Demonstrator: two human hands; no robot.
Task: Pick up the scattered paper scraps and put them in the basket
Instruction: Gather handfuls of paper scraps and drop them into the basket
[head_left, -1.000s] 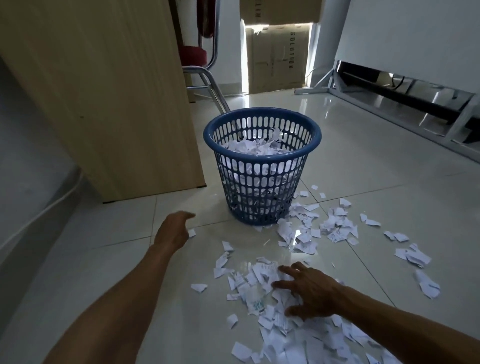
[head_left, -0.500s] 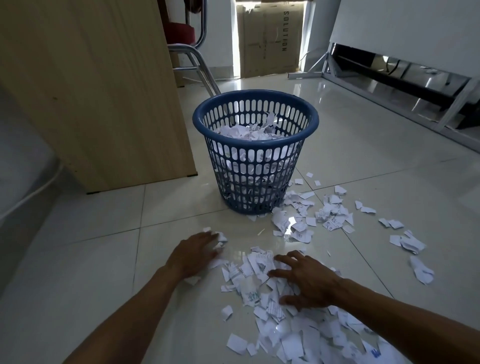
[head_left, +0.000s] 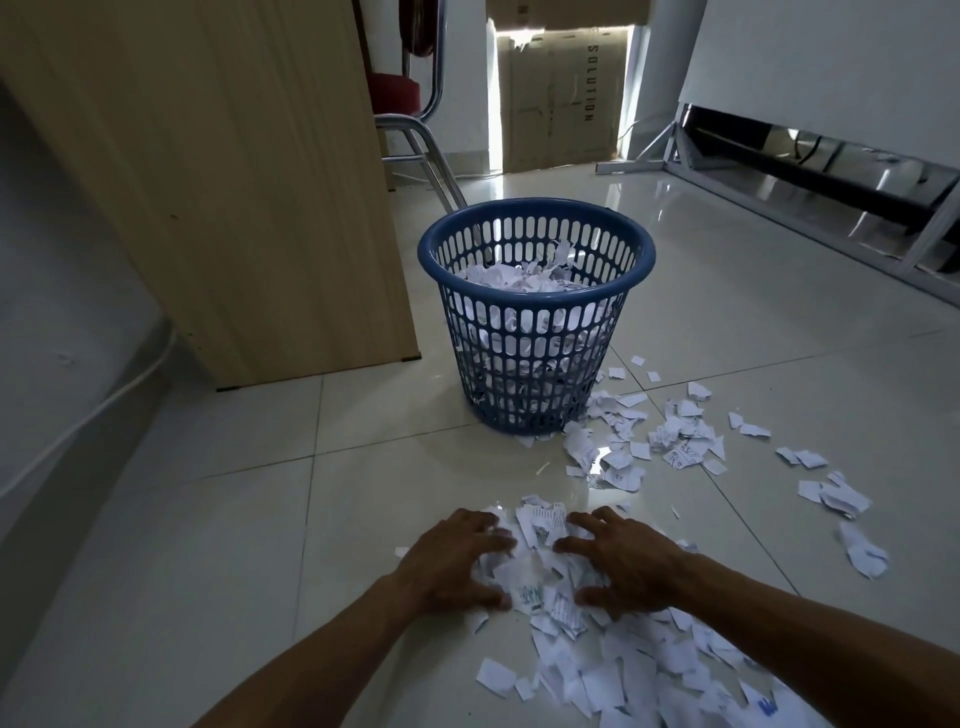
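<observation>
While sideways on the cardboard box (head_left: 545, 119), "SOLUTION"; left hand (head_left: 452, 564) and right hand (head_left: 626, 564) spread around paper scraps (head_left: 535, 574).

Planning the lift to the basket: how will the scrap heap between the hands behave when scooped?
Probably light and floppy: the scrap heap is thin, torn paper. Likely to shed pieces, since the left hand and right hand only cup loose scraps.

The left hand (head_left: 452, 564) and right hand (head_left: 623, 566) hide the paper scraps (head_left: 540, 571) under their palms. Both forearms, and the scraps on the floor (head_left: 208, 545) nearest the person, are cut off at the bottom. Print on the scraps is too small to read. The basket (head_left: 535, 297) shows its lower contents only through its slots.
</observation>
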